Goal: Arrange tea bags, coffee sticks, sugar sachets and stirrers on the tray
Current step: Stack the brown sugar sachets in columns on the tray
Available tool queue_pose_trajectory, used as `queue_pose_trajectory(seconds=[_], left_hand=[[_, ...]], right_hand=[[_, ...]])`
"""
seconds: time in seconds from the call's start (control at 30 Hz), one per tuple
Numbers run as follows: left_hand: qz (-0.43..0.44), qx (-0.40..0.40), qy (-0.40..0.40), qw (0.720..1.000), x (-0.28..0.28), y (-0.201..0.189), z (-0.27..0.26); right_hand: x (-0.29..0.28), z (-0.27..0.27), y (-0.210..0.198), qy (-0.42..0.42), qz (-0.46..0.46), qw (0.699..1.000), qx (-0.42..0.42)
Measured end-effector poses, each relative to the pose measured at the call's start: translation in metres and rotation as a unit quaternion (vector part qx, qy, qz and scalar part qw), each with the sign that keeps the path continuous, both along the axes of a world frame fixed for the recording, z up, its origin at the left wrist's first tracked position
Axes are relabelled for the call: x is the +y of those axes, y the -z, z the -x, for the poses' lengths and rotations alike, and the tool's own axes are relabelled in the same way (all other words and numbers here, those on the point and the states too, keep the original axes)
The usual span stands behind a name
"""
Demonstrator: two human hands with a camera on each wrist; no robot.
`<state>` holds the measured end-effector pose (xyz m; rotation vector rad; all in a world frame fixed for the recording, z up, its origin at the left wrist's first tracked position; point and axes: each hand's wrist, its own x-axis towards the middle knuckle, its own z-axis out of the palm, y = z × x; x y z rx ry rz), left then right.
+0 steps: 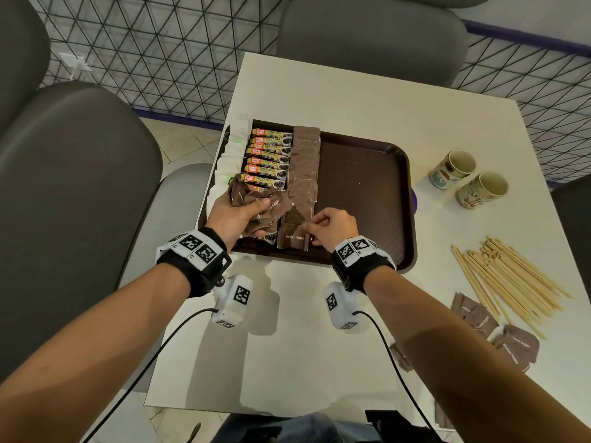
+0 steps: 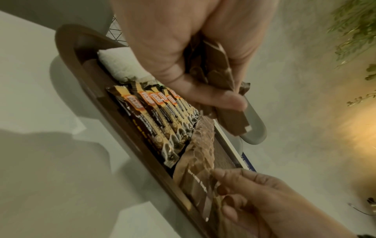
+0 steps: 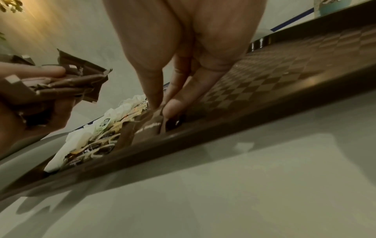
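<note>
A dark brown tray (image 1: 367, 187) holds three rows: white tea bags (image 1: 230, 155) at the left edge, coffee sticks (image 1: 268, 155) beside them, then brown sugar sachets (image 1: 303, 167). My left hand (image 1: 236, 215) grips a crumpled bunch of brown sugar sachets (image 1: 265, 209) above the tray's near left corner; the same bunch (image 2: 219, 67) shows in the left wrist view. My right hand (image 1: 323, 225) pinches the right edge of the nearest sachet (image 1: 292, 239) of the row, with thumb and fingertip (image 3: 173, 106) on it. Wooden stirrers (image 1: 508, 279) lie heaped on the table at the right.
Two paper cups (image 1: 470, 177) stand right of the tray. More brown sachets (image 1: 499, 330) lie loose on the white table (image 1: 335, 97) near the stirrers. Grey chairs surround the table; a wire mesh fence runs behind.
</note>
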<state>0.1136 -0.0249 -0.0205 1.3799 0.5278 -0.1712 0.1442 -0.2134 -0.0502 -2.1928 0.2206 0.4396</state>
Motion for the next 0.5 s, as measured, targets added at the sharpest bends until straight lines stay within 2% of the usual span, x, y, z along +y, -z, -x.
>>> queue_pose_trajectory(seconds=[0.1, 0.27, 0.5], left_hand=[[0.002, -0.002, 0.010, 1.000, -0.002, 0.000, 0.001], [0.016, -0.010, 0.027, 0.999, -0.007, -0.003, 0.003], [0.014, -0.008, 0.004, 1.000, -0.004, -0.001, 0.003]], right_hand=[[0.003, -0.005, -0.015, -0.005, 0.013, 0.999, -0.044], [0.019, -0.009, -0.035, -0.073, -0.114, 0.990, 0.029], [0.022, -0.013, -0.039, -0.037, -0.234, 0.970, 0.044]])
